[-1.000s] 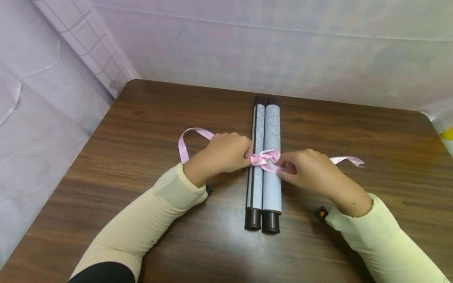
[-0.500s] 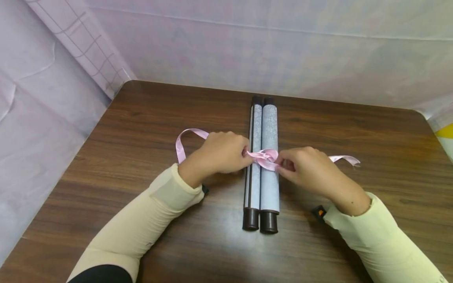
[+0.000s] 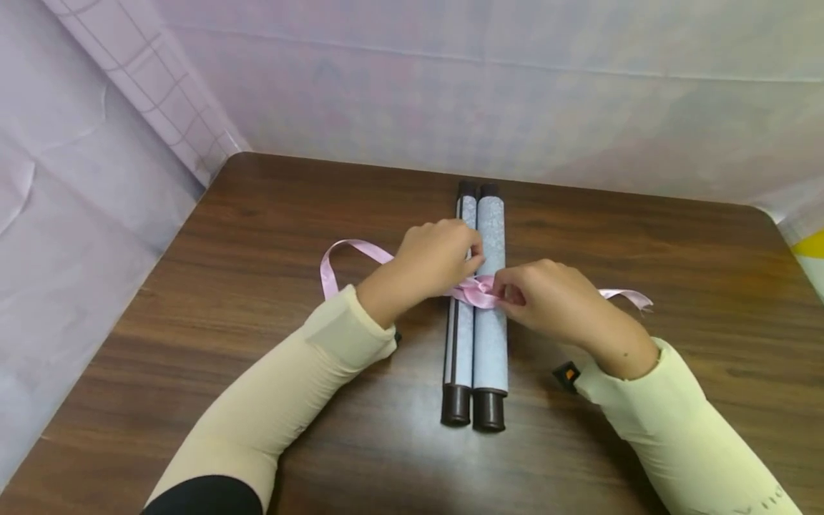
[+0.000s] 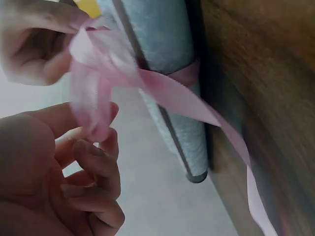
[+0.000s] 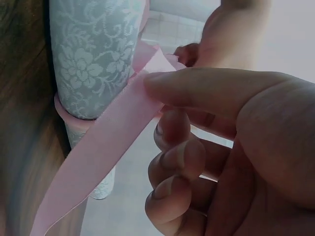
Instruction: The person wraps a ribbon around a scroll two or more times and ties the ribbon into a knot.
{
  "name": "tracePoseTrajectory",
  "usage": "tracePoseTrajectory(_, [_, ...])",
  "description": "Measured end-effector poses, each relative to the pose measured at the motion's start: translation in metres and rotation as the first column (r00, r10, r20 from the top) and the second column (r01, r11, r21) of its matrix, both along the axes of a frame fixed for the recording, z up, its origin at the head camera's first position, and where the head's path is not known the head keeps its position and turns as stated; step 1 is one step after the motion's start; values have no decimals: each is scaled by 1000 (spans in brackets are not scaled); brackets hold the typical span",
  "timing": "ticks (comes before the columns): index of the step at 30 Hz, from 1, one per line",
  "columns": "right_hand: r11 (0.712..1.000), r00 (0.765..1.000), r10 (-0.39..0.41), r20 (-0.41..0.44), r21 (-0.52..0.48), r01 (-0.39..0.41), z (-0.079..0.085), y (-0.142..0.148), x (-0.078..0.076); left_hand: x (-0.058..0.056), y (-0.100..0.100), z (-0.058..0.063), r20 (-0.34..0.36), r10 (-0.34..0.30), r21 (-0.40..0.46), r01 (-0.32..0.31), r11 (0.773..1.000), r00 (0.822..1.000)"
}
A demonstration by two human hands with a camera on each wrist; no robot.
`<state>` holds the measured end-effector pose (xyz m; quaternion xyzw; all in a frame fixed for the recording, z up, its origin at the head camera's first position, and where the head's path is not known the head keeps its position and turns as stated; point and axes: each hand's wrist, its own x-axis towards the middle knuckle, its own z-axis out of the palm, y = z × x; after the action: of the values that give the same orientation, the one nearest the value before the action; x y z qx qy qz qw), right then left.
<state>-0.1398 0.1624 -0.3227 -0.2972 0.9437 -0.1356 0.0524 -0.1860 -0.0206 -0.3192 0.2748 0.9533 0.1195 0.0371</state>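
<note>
A scroll (image 3: 491, 343) lies on the table as two side-by-side rolls of pale blue floral brocade with dark end caps. Pink satin ribbon (image 3: 473, 293) wraps its middle and bunches into loops on top. My right hand (image 3: 560, 304) pinches the ribbon between thumb and forefinger at the knot, as the right wrist view also shows. Over the left roll, my left hand (image 3: 431, 261) has its fingers curled at a hanging ribbon loop (image 4: 91, 108), thumb and forefinger at its lower end. One long tail (image 4: 226, 128) trails down past the roll towards the tabletop.
The brown wood-grain table (image 3: 309, 207) reaches back to a pale curtain (image 3: 412, 100) along its far side. Another curtain (image 3: 71, 179) hangs on the left. A yellow and white item (image 3: 812, 247) shows at the right edge.
My left hand has moved right and slightly up, from the left side of the bow to above the scroll. The right hand has shifted a little left, still pinching ribbon.
</note>
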Motion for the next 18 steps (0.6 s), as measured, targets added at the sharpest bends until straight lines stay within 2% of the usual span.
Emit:
tracePoseTrajectory(4, [1000, 1000, 19, -19, -15, -19, 3, -3, 1, -3, 1, -3, 33, -17, -19, 18, 1000, 999])
tracePoseTrajectory(13, [998, 996, 6, -90, -67, -12, 4, -7, 0, 6, -11, -5, 129, -52, -39, 57, 998, 990])
tracePoseTrajectory(18, [997, 991, -18, -131, -74, 8, 1, -8, -1, 8, -12, -5, 145, -69, -34, 74, 997, 987])
